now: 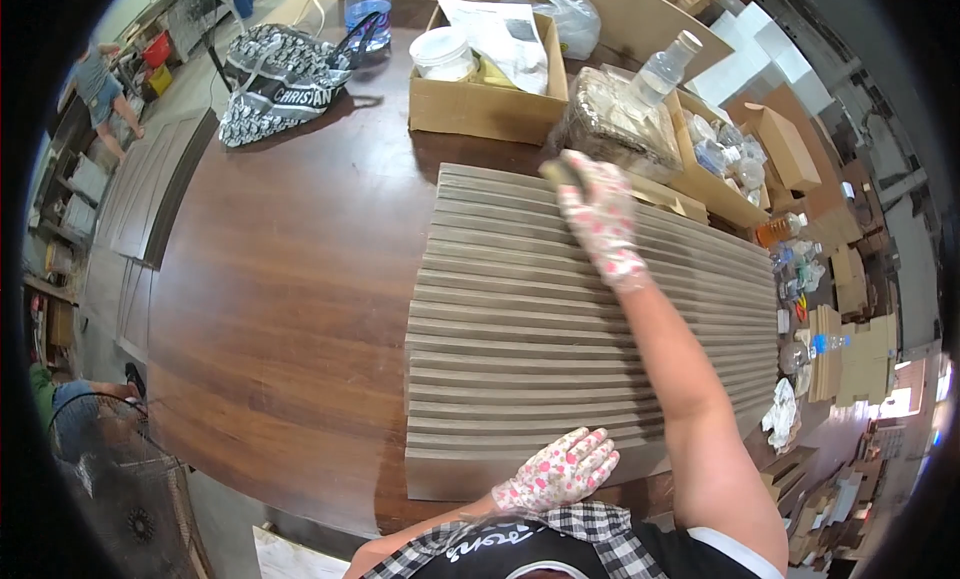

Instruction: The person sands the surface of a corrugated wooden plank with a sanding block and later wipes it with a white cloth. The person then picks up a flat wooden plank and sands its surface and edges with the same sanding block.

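Note:
A wide row of grey-brown wooden strips (520, 324) lies side by side on the brown table (280, 309). My right hand (603, 219), in a white glove with pink spots, reaches to the far strips. Its fingers are closed on a small tan block (566, 173) that looks like a sanding sponge; the hand covers much of it and is slightly blurred. My left hand (560, 469) wears a matching glove. It lies flat at the near edge of the strips, fingers stretched out, with nothing visible in it.
Beyond the strips stand a cardboard box (480, 109) with a white tub, a plastic-wrapped bundle (615, 129) bearing a clear bottle (665, 69), and a carton of bottles (725, 159). A patterned bag (280, 84) sits far left. A fan (135, 499) stands near left; other people are beyond.

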`<state>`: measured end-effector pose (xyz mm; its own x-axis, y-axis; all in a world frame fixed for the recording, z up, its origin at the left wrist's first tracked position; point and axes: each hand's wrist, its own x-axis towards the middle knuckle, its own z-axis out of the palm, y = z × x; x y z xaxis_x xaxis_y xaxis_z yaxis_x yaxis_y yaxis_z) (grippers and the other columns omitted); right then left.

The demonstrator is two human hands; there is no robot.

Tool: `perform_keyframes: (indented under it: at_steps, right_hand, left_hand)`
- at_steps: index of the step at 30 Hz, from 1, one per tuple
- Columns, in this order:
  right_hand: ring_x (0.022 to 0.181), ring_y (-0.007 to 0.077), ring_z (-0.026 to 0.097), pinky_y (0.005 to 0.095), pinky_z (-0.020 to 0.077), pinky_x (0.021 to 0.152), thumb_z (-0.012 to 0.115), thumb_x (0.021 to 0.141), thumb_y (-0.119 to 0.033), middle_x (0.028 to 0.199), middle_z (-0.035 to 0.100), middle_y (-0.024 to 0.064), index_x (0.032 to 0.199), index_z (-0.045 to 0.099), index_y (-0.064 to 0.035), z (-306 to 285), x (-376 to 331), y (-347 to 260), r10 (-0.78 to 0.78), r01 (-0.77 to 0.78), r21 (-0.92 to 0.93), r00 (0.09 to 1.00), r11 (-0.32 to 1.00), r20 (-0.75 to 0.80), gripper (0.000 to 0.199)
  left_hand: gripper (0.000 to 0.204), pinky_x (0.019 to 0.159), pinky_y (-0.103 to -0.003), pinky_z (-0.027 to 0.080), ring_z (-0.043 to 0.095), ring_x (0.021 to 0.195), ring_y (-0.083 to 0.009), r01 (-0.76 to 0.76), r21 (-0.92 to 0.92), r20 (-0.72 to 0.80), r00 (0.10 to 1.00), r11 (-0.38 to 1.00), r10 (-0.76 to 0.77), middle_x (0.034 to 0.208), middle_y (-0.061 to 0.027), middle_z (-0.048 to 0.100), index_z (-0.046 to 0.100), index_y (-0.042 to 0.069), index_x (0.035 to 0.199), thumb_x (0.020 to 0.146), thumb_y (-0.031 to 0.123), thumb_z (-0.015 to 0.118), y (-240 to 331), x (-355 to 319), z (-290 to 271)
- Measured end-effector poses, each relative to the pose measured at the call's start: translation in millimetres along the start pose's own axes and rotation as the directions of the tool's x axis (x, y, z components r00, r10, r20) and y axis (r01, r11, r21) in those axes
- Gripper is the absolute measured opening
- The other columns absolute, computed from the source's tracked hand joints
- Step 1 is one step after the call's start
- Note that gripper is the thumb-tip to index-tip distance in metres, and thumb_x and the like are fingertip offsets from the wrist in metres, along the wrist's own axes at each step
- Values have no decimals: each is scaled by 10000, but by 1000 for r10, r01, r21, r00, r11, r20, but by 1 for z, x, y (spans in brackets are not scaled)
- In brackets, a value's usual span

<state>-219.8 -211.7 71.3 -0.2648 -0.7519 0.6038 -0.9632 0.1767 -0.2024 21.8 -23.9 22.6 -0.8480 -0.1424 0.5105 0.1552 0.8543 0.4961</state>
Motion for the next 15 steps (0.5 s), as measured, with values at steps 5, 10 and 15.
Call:
perform_keyframes:
  at_steps: [5,10,15]
  right_hand:
    - [873,302,604,405,497,750,677,816,-336,929,635,131,1092,653,-114,-6,5,-3,-5,10,97,999,995,-50,355]
    - [971,287,581,406,479,856,668,810,-229,1017,604,126,1192,611,-151,44,24,-78,-79,37,234,982,972,170,394]
    - [991,292,577,398,457,900,637,829,-267,1014,615,122,1201,602,-142,15,4,-27,-38,21,113,988,993,151,394]
  left_hand:
    - [379,989,-433,446,542,1159,-289,-16,-71,-1,1000,997,16,1179,-142,593,575,9,1161,819,167,533,3,3,8]
    - [386,983,-424,452,543,1159,-283,-28,-70,21,999,997,30,1194,-134,592,580,17,1170,818,170,534,-1,6,8]
    - [374,962,-384,471,582,1133,-234,1,37,43,999,999,-2,1177,-71,625,594,93,1168,811,188,534,-5,-1,-1]
